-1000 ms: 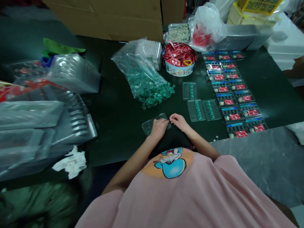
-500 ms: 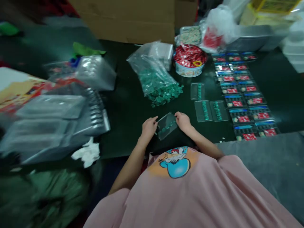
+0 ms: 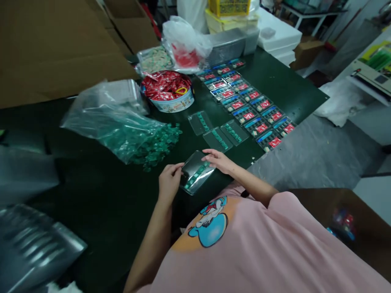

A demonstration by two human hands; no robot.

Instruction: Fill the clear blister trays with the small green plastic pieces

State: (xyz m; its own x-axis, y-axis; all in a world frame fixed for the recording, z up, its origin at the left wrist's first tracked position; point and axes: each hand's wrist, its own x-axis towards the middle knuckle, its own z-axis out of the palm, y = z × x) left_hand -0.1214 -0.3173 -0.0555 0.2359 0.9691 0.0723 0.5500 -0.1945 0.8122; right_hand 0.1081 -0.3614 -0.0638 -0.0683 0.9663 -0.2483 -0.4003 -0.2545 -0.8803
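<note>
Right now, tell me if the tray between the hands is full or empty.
Partly filled: a row of green pieces runs along the tray, whose far side looks bare.

Dark green tabletop (image 3: 285,83), grey floor (image 3: 305,150) beside; white-legged table (image 3: 320,15) farther back; dim light.

And there, right fingers (image 3: 211,151) mask part of the clear tray (image 3: 193,165); ribbed plastic (image 3: 39,240), blurred, runs out of view!
</note>
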